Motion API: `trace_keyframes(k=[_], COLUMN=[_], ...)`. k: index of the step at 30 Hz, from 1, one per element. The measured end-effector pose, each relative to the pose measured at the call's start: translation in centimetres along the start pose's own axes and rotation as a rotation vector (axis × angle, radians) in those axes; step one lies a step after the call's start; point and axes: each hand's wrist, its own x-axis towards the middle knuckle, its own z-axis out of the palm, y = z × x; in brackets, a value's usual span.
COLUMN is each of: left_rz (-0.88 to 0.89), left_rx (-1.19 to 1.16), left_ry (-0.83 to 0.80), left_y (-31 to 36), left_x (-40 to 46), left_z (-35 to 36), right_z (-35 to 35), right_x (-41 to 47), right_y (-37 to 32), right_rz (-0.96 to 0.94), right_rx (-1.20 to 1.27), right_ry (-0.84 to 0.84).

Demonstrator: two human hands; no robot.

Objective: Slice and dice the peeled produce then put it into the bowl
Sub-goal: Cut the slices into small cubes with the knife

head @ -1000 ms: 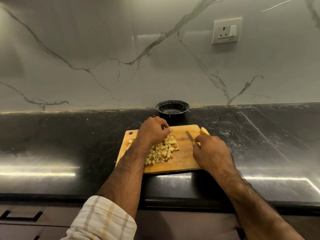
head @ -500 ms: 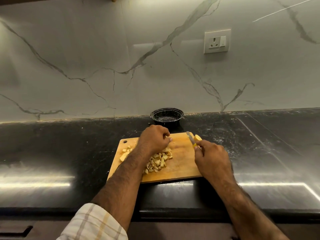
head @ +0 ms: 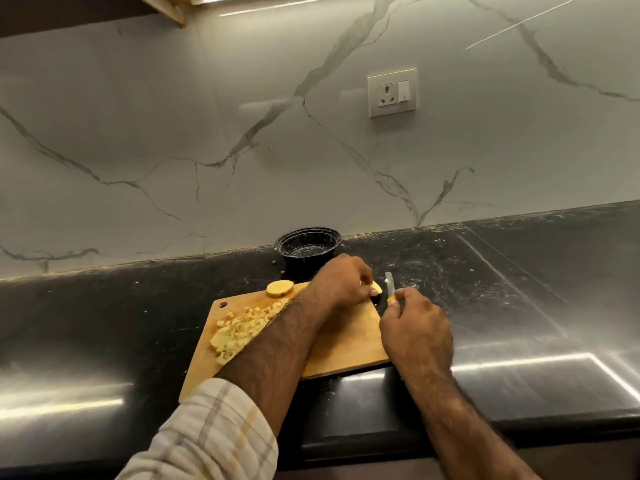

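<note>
A wooden cutting board (head: 346,344) lies on the black counter. On its left side sits a pile of diced pale-yellow produce (head: 239,329), partly hidden by my left forearm. A round peeled slice (head: 279,288) rests at the board's far edge. My left hand (head: 341,280) reaches across to the board's far right corner and pinches a peeled yellow piece (head: 377,288). My right hand (head: 414,332) grips a small knife (head: 390,285) by its yellow handle, blade pointing up just right of that piece. The black bowl (head: 307,249) stands behind the board, nothing visible inside it.
The black stone counter (head: 502,306) runs left and right of the board, with its front edge close to me. A marble backsplash rises behind the bowl, carrying a wall socket (head: 392,92). Small dark crumbs lie on the counter left of the bowl.
My left hand has left the diced pile and crossed to the board's far right corner, taking hold of the peeled piece. The camera tilted up. The knife blade now stands more upright.
</note>
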Motion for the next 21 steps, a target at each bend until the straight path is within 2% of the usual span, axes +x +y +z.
trace_keyframes(k=[3, 8, 13, 21], left_rz=[-0.011, 0.055, 0.058, 0.292], left_rx=[0.002, 0.041, 0.059, 0.306], left_ry=[0.017, -0.080, -0.073, -0.051], left_y=[-0.1, 0.5, 0.5, 0.6], left_x=[0.5, 1.5, 2.4, 2.5], left_z=[-0.4, -0.4, -0.1, 0.2], right_z=[0.2, 0.1, 0.1, 0.1], right_x=[-0.1, 0.0, 0.0, 0.1], right_y=[-0.2, -0.2, -0.5, -0.3], right_rz=[-0.015, 0.013, 0.023, 0.027], right_rx=[-0.013, -0.022, -0.051, -0.047], right_ry=[-0.005, -0.006, -0.023, -0.024])
